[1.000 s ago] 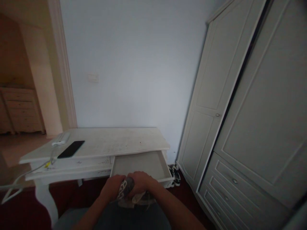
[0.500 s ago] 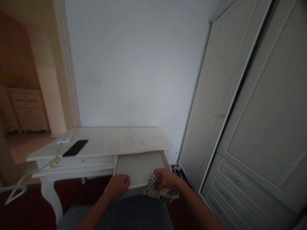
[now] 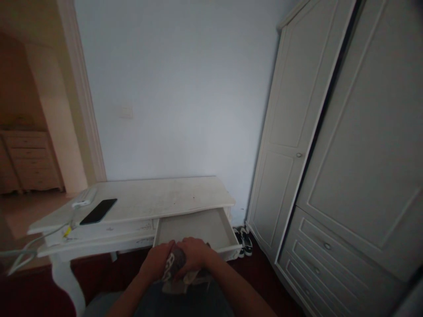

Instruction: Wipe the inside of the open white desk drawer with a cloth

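A crumpled patterned cloth (image 3: 175,264), grey-brown with pale markings, is bunched in front of the open drawer (image 3: 214,226). My right hand (image 3: 194,254) is closed around it, and loose folds hang below the fingers over my lap. Close against its left side is my left hand (image 3: 157,263), fingers curled onto the same cloth; the fingertips are partly hidden. The drawer is pulled out from the white desk (image 3: 165,193), and its visible inside is bare. Both hands are at the drawer's front edge, which they partly cover.
On the desk's left end lie a dark phone (image 3: 99,211) and a white device (image 3: 84,197) with a cable (image 3: 49,233). Black-and-white shoes (image 3: 244,241) stand on the dark red floor, right of the desk. A tall white wardrobe (image 3: 291,132) rises at the right.
My right hand has carried the cloth left, from the drawer's right front to its left front, up against my left hand. The left hand has closed onto it. The view has shifted slightly.
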Demonstrator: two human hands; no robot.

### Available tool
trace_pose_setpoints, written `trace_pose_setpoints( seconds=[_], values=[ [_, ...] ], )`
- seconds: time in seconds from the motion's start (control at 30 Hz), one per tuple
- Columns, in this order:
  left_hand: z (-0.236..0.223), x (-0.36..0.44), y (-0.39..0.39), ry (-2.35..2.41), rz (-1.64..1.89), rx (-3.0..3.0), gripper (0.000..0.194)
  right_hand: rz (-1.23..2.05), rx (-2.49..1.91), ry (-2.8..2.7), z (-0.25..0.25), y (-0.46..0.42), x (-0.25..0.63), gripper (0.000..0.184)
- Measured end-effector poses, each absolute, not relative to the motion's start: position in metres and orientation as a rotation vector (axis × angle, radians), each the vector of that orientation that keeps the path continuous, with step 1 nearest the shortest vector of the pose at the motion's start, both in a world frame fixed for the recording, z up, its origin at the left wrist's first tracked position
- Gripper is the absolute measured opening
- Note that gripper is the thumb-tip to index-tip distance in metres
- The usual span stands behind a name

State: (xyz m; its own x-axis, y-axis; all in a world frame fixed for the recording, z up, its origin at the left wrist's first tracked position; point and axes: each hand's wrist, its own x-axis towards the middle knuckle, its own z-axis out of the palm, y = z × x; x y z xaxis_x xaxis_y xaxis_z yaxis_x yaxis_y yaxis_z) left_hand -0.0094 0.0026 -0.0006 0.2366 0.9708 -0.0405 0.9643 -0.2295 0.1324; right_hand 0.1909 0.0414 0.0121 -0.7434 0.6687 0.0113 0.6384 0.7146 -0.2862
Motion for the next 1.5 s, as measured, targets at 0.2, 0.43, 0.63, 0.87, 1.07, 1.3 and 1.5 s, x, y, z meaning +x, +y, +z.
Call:
trace_pose_setpoints(
  seconds=[0.2,0.43,0.63,0.87,1.07,1.3,1.5],
  values=[
    [-0.001,-0.004,0.003,1.913,0.087,2.349,0.035,0.476,-1.131,-2.665,0.012,0.040,0.217,0.066],
    [-0.006,0.001,0.003,1.940,0.161,2.356,0.049,0.624,-1.317,-2.591,0.018,0.059,0.314,0.061],
    [-0.003,0.002,0.005,1.930,0.176,2.365,0.049,0.472,-1.330,-2.620,0.015,0.054,0.300,0.074],
    [0.000,-0.014,0.006,1.784,0.019,2.356,0.043,0.326,-1.150,-2.717,0.011,0.039,0.180,0.083],
    [0.006,-0.007,0.004,1.777,-0.024,2.376,0.041,0.238,-1.167,-2.561,-0.003,0.027,0.201,0.079],
    [0.000,0.002,0.005,1.840,0.060,2.419,0.067,0.365,-1.372,-2.475,0.010,0.037,0.298,0.075],
    [0.002,0.002,0.003,1.841,0.071,2.413,0.063,0.347,-1.457,-2.471,0.014,0.044,0.326,0.076]
  ],
)
